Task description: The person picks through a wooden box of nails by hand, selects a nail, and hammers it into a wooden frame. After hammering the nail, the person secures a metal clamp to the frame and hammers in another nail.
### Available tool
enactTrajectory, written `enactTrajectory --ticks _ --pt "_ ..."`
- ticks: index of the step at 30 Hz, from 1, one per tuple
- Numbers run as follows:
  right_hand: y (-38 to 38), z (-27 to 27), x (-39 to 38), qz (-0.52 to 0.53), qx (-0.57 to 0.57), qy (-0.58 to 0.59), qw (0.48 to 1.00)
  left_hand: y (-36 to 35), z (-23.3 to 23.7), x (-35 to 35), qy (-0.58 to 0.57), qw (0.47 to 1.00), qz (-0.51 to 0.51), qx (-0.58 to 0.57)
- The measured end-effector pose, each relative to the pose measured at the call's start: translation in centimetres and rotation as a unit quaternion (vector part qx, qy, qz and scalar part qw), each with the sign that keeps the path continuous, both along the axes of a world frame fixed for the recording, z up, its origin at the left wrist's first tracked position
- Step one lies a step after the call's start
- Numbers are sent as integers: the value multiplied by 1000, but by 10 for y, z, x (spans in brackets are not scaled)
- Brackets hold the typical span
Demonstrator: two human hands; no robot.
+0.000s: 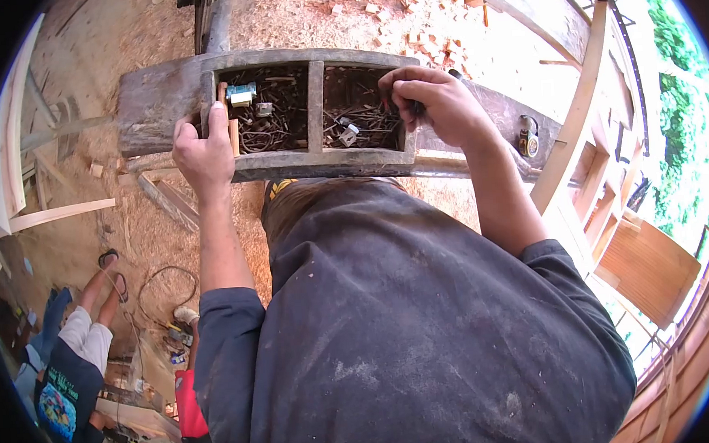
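A wooden box [315,110] with two compartments lies across a plank in front of me, full of nails [280,128]. My left hand [207,153] is closed round the box's left end wall, thumb on top beside a small wooden stick [222,93]. Inside the left compartment are a blue-and-white small pack [241,95] and a grey metal piece [264,109]. The right compartment holds nails and a whitish metal piece [348,134]. Over the box's right end, my right hand [436,103] is curled shut; something dark shows between its fingers, too hidden to name.
A tape measure [528,136] lies on the plank [499,123] to the right. Wood shavings and offcuts [433,46] cover the ground. Long curved timbers [579,118] stand at the right. Two other people [72,377] are at lower left, near a cable [167,273].
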State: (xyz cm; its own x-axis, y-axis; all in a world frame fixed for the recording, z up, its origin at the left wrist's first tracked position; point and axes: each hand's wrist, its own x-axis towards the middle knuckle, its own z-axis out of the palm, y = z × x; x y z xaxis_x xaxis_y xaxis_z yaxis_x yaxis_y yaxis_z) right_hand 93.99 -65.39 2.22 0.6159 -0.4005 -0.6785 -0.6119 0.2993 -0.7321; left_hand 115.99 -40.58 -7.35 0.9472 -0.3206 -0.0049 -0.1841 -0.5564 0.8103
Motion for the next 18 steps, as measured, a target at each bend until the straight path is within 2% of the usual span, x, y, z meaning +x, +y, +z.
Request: enactTrajectory --ticks 1,2,3,4,8,11,15,17,18 --pt "0 -2 -7 -2 0 0 1000 0 -1 0 -6 1000 0 -5" --pt "1 -4 -13 -58 126 -65 988 0 0 0 -6 1000 -2 -5" --pt "1 -9 -19 -113 249 -130 953 1 2 0 2 1000 -6 12" --pt "0 -20 -27 -131 298 -169 930 1 3 0 10 999 -10 29" --pt "10 -28 -35 -187 357 -200 893 3 -7 3 -5 999 -15 48" --pt "13 -28 -35 -207 352 -199 891 1 -4 1 -8 1000 -14 27" --pt "18 -22 -34 -239 328 -179 896 3 -4 3 -11 998 -25 59" --pt "16 -27 -38 -144 236 -165 947 3 -5 3 -10 998 -24 52" --pt "21 -21 -35 -131 155 -92 975 3 -6 3 -6 999 -21 45"
